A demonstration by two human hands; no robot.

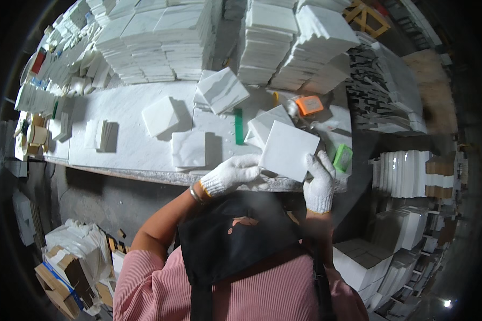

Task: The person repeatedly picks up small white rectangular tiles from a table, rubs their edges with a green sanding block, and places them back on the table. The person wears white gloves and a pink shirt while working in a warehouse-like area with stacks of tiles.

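A square white marble tile [290, 150] is held tilted above the front edge of the workbench. My right hand [319, 182], in a white knit glove, grips its lower right edge, thumb on the face. At the lower left corner, the gloved fingers of my left hand [231, 174] close on the same tile; part of them is hidden. Just behind lie other tiles [268, 126] in a loose pile. Left of my left hand, a grey-veined tile [189, 149] rests near the bench edge. A green block [343, 158] sits right of my right hand.
Tall stacks of marble tiles [183, 40] line the back of the white bench [128, 101]. An orange block [309, 105], a green strip [238, 127] and a veined tile [223, 91] lie on it. Tape rolls [37, 135] stand far left; boxes [367, 259] fill the lower right.
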